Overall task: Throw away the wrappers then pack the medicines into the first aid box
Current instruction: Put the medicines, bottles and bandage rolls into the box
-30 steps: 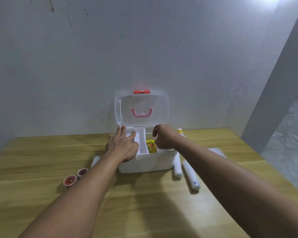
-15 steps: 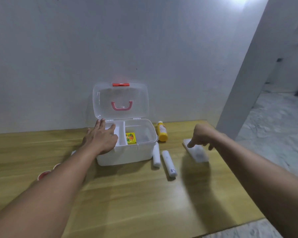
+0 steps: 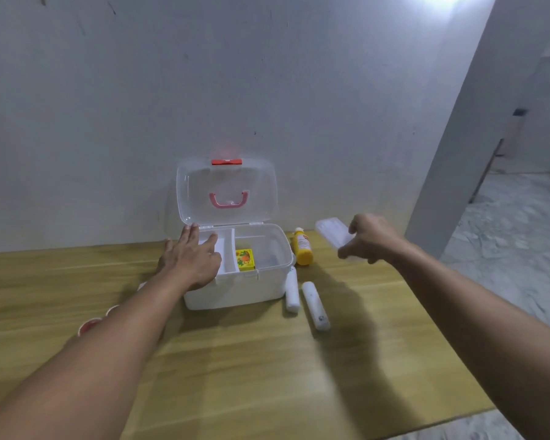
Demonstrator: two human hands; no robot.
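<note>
A white first aid box stands open on the wooden table, its clear lid upright against the wall. A small yellow packet lies inside it. My left hand rests flat on the box's left rim, fingers spread. My right hand is raised to the right of the box, gripping a flat translucent white case that is tilted off the table. A yellow bottle lies right of the box. Two white rolls lie in front of it.
Two small red-lidded pots sit at the left, partly behind my left forearm. The wall stands close behind the box. The table's right edge drops to a grey floor, with a pillar at the right.
My right hand went from the box to the flat case on the table's right side, took hold of it and lifted it. My left hand stayed on the box.
</note>
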